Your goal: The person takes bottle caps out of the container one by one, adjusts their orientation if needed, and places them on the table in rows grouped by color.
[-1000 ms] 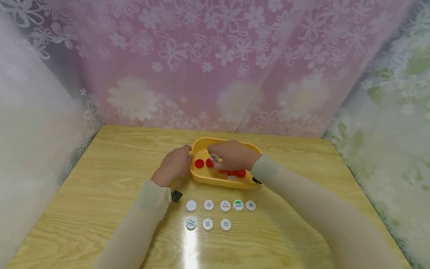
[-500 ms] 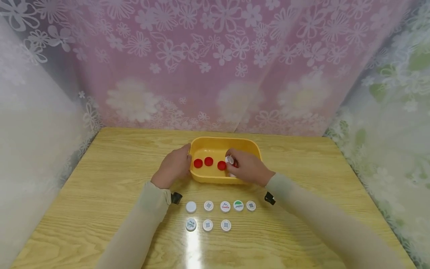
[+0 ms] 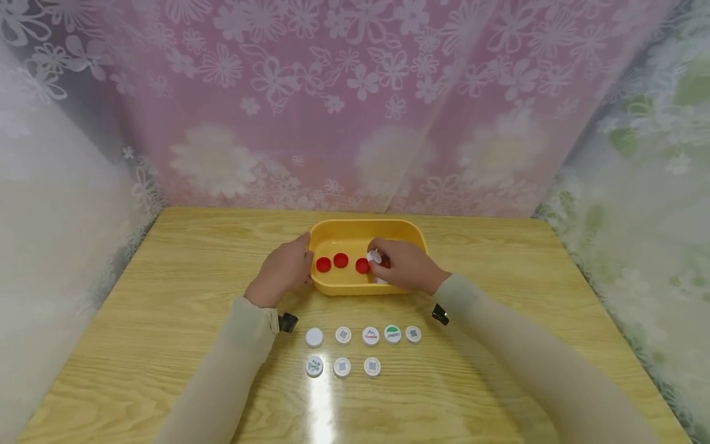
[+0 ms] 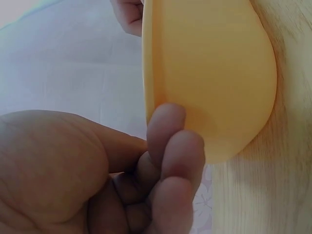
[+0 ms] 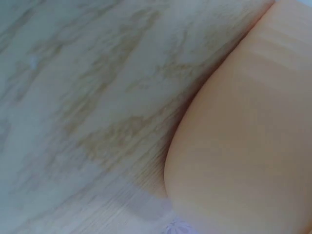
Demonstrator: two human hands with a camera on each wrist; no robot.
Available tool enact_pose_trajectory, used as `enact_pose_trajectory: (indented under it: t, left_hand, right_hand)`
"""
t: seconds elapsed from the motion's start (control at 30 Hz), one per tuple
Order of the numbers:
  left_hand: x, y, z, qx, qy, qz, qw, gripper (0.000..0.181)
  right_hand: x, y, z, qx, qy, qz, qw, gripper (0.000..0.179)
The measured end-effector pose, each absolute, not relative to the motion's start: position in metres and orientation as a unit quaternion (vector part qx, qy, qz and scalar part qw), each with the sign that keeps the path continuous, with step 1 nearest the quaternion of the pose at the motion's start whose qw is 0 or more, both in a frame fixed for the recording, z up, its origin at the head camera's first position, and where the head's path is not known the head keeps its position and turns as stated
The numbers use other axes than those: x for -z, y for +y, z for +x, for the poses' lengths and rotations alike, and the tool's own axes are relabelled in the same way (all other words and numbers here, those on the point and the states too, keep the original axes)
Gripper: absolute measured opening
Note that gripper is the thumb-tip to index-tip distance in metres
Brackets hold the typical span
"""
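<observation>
Presently, right grip: my right hand (image 3: 407, 264), thumb and fingertips clamped on a small round white plastic-looking cap (image 3: 374, 256), within the container's rim; whether the cap touches the floor there, I cannot tell.
Left grip: my left hand (image 3: 283, 271), fingers curled against the outer wall at the left end of a yellow, round-cornered rectangular plastic container (image 3: 355, 229); my thumb tip is hidden.
Container axis: the long side runs left to right, roughly parallel to the far edge of the pale wood-grain bench (image 3: 183, 271).
Nearest neighbours: a glossy red round cap (image 3: 362, 266) sits just left of the pinched cap; two more red round caps (image 3: 323, 264) lie toward the container's left end, nearer my left hand. Something white shows under my right thumb, mostly covered.
Key relation, as I judge it: the rows of white round caps (image 3: 343, 335) lie from my right grip toward the bench's near edge, beyond the container's near rim; five above, three below.
Upper row faces: the leftmost looks plain; the third bears a peak-like mark with red lettering, the fourth a green patch with lettering, neither legible.
Lower row faces: blue-grey lettering on the leftmost, unreadable.
Square marks: four caps carry grey code-like squares.
</observation>
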State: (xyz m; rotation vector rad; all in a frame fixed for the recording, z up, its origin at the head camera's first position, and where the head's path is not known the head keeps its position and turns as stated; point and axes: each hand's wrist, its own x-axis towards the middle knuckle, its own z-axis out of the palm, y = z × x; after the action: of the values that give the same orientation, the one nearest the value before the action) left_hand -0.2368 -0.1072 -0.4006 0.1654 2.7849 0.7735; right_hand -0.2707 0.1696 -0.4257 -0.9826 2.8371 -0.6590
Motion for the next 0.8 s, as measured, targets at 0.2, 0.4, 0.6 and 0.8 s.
enact_pose_trajectory:
  t: [0.2, 0.4, 0.6, 0.8]
  left_hand:
    - [0.404, -0.107, -0.235, -0.276, 0.951, 0.056, 0.126, 0.062]
    - [0.398, -0.107, -0.24, -0.283, 0.949, 0.061, 0.123, 0.063]
    - [0.396, -0.108, -0.241, -0.272, 0.951, 0.055, 0.136, 0.063]
    - [0.398, -0.107, -0.239, -0.278, 0.947, 0.049, 0.151, 0.063]
  right_hand:
    - [0.426, 0.172, -0.269, 0.209, 0.922, -0.325, 0.02, 0.029]
    - [0.401, 0.176, -0.258, 0.224, 0.925, -0.306, 0.003, 0.03]
    - [0.379, 0.184, -0.21, 0.253, 0.901, -0.353, -0.022, 0.034]
    - [0.386, 0.201, -0.154, 0.219, 0.882, -0.416, -0.03, 0.03]
